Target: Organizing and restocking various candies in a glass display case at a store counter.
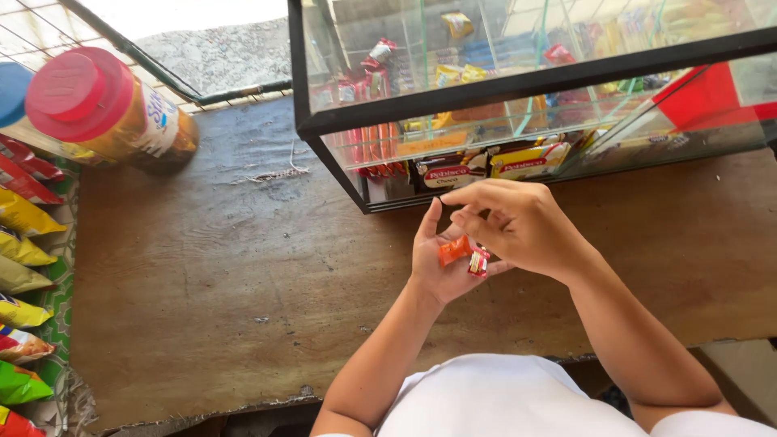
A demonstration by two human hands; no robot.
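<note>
My left hand is held palm up over the brown wooden counter, close to the glass display case. In its palm lie small wrapped candies: an orange one and a red one. My right hand hovers right over that palm with bent fingers, its fingertips at the candies. Whether the right fingers pinch a candy cannot be told. Both forearms reach in from the bottom of the view.
The black-framed glass case holds several snack packs and boxes. A plastic jar with a pink lid stands at the counter's far left. Hanging snack packets in yellow, green and red line the left edge. A metal grille runs behind the counter.
</note>
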